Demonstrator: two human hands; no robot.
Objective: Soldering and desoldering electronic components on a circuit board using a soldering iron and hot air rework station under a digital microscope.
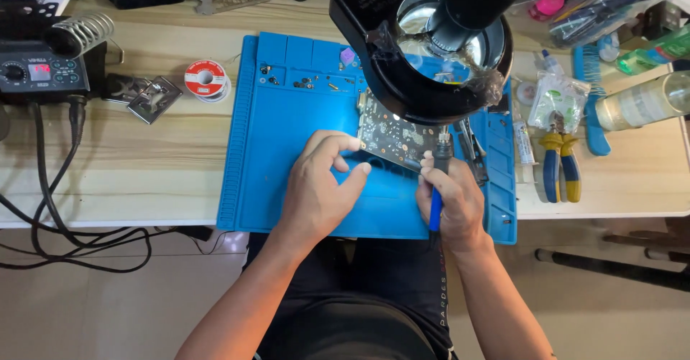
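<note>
A blue-handled iron is pinched in the grip of the right hand, the fingers pressed together round the handle like a pen; its dark upper end points up toward the lower right edge of a board. Whether the tip touches the board cannot be told, since the magnifier hides that spot. The left hand is laid on the mat, with its grip spread: the thumb and forefinger are curved apart, and the fingertips are set against the left edge of the board. Nothing is enclosed by this hand.

The board is a dark circuit board, tilted on the mat, between the two hands; its upper part is covered by the black ring of a magnifier, which is hung above the middle of the mat. Small screws are scattered in the trays along the mat's top edge.

The mat is laid on a pale wooden tabletop. To the right of it, yellow-and-blue pliers are seen, with a syringe just beside them and a blue comb-like brush beyond. To the left, well apart from the hands, a solder spool is seen near a small metal plate. At the far left, a soldering station with a coiled stand is placed, and black cables are hung from it over the tabletop's edge.
</note>
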